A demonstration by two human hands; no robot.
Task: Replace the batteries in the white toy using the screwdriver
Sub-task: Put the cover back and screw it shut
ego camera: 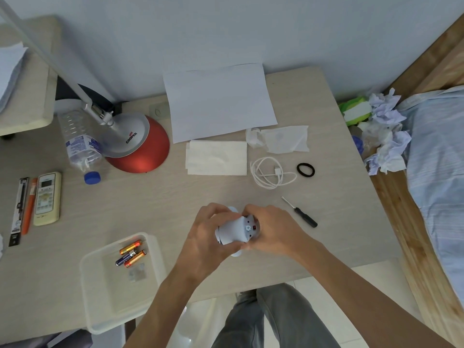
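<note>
Table (190, 194): lay under both hands, edge close below the wrists; a fumbled toy could have rolled off there.
Tray (100, 292): sat down-left of the left hand, well apart; three batteries (131, 253) inside, old or new impossible to tell, so a mix-up looked possible.
White toy (234, 231): held up between both hands, switch end toward the right palm; a slip risked a drop.
Left hand (208, 237): wrapped round the toy's body.
Right hand (272, 231): clasped on the toy's switch end, fingertips hidden.
Screwdriver (300, 212): lay just right of the right hand, untouched; an elbow nudge could have sent it rolling.
</note>
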